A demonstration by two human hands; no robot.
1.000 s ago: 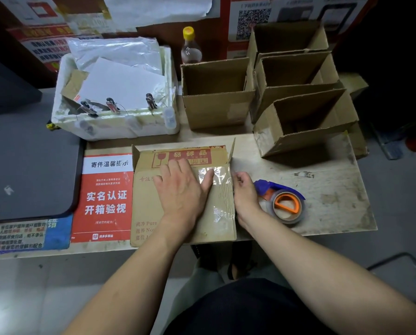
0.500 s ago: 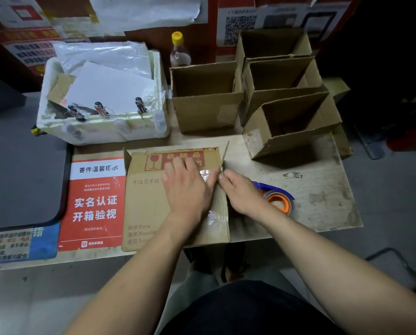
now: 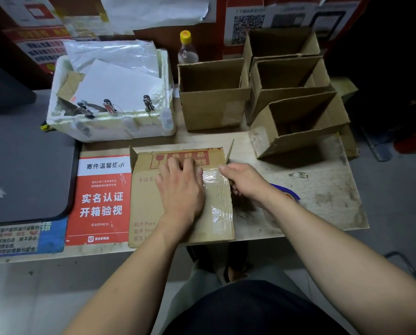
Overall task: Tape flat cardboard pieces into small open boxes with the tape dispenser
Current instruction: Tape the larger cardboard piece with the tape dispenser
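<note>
Nearest, the flat cardboard piece [image 3: 151, 204] lies at the table [image 3: 323, 189] front edge, w/ shiny tape [image 3: 216, 197] along its right side. Left hand [image 3: 180, 189] lies flat on it, palm down, fingers spread, gripping nothing. Right hand [image 3: 245, 182] is at the right edge, thumb on the tape; other fingers curl under, cannot tell if they hold smth. Tape dispenser [image 3: 286, 192] is just behind the right wrist, mostly hidden. Farther: white foam box [image 3: 110, 126] w/ papers, plastic, clips on its rim. Four open cardboard boxes [image 3: 211, 110] look empty.
</note>
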